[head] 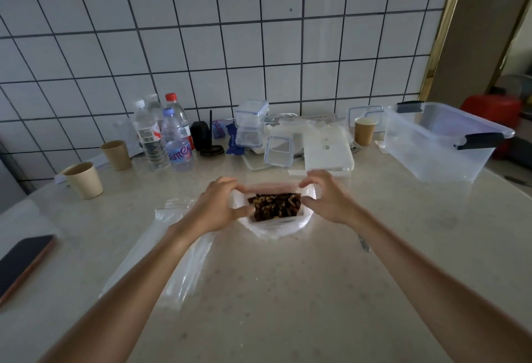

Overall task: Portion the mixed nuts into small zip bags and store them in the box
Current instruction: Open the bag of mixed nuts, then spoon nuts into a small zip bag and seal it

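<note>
A bag (275,220) of nuts (275,205) is being pinched at its sides by the left hand (220,207) and right hand (328,198) at mid-table (288,290) (fingers curled), with the box (443,143) sitting well apart at right.

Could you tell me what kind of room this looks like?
Probably a home kitchen: a tiled wall behind a stone-look counter with water bottles and food boxes.

A home kitchen or dining corner — white tiled wall (218,34), stone-look countertop (288,290), water bottles (161,135), paper cups (83,179), plastic food containers (252,123).
</note>
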